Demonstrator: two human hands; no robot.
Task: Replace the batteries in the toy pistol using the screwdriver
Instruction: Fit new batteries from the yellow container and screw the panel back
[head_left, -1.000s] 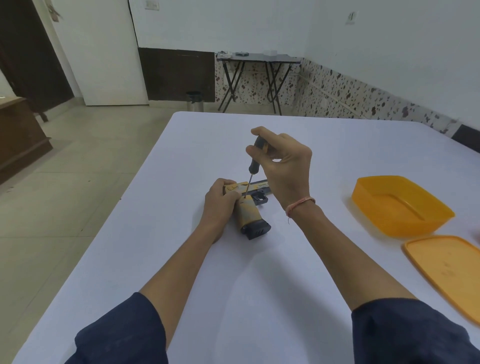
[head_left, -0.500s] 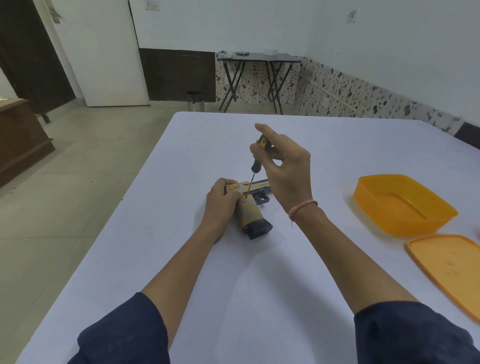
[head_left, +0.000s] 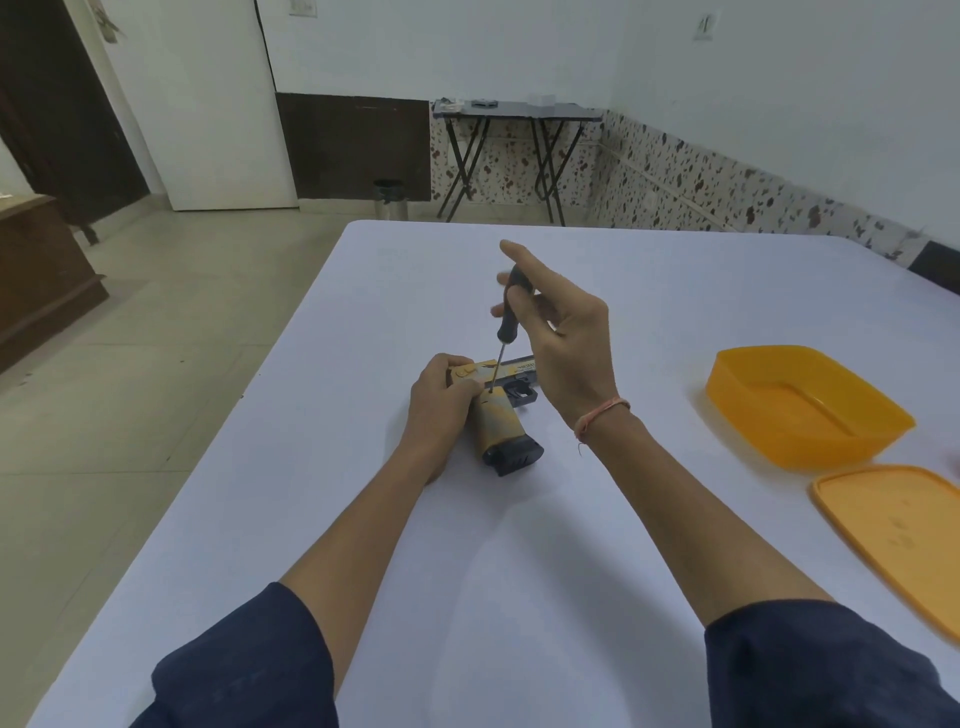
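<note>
Grips toy pistol (head_left: 501, 421) flat on table (head_left: 467, 561) in left hand (head_left: 439, 410), butt toward the body. Pinches screwdriver (head_left: 511, 306) in right hand (head_left: 569, 345), index straight; shaft nearly upright, tip on grip's top, directly below that hand.

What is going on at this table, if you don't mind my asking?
A person is working on a toy pistol that lies on its side on the white table. The left hand grips the pistol to steady it. The right hand holds a screwdriver nearly upright, with its tip at the top of the pistol's grip. An open orange container and its lid sit off to the right. No batteries are in view.
</note>
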